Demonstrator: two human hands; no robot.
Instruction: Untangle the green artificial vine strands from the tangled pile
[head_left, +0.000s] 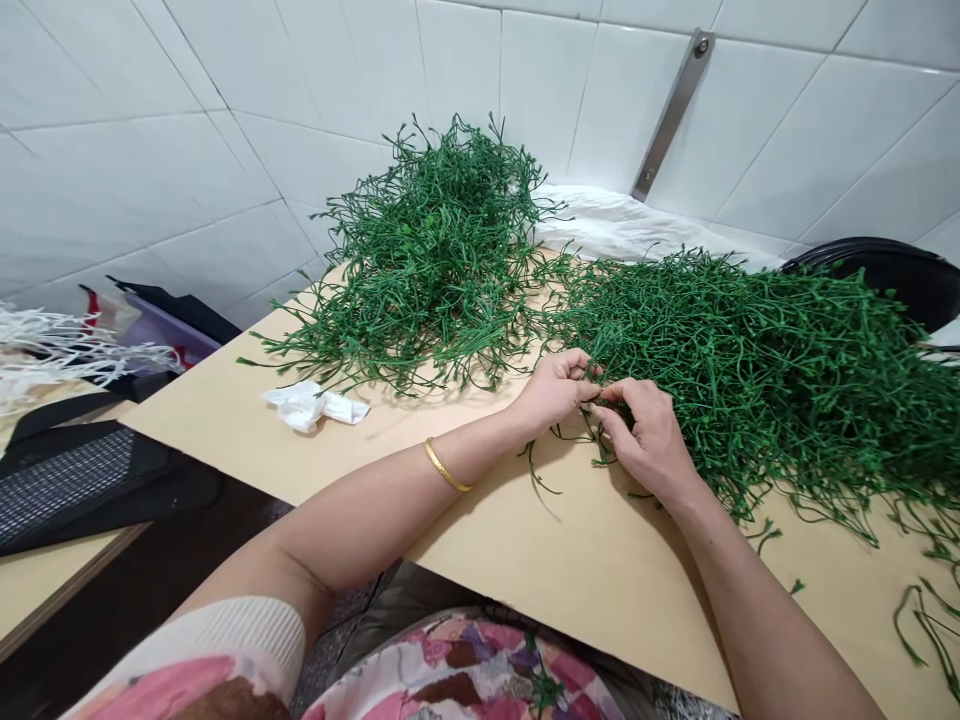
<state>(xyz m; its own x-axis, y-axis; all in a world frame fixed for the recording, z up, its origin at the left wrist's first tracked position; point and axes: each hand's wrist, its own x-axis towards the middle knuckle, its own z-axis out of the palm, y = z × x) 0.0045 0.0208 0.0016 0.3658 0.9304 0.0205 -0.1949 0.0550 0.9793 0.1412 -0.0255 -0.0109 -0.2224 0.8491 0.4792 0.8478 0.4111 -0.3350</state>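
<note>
Thin green artificial plant stems with small budded tips lie in two big heaps. One heap (442, 240) rises at the back left, and the other heap (720, 360) spreads to the right. My left hand (555, 392) and my right hand (646, 432) meet at the near edge of the right heap, fingertips almost touching. Both pinch at a green stem (592, 405), mostly covered by the fingers. A few loose stems (534, 470) dangle or lie beneath the hands on the tan board (480, 560). A gold bracelet (442, 465) circles my left wrist.
A crumpled white tissue (311, 405) lies on the board at left. Stray stems (926, 630) lie at the right front. White strands (67, 345) and a black mesh item (75, 480) are beyond the left edge. A tiled wall (465, 60) with a metal bracket (673, 115) closes the back.
</note>
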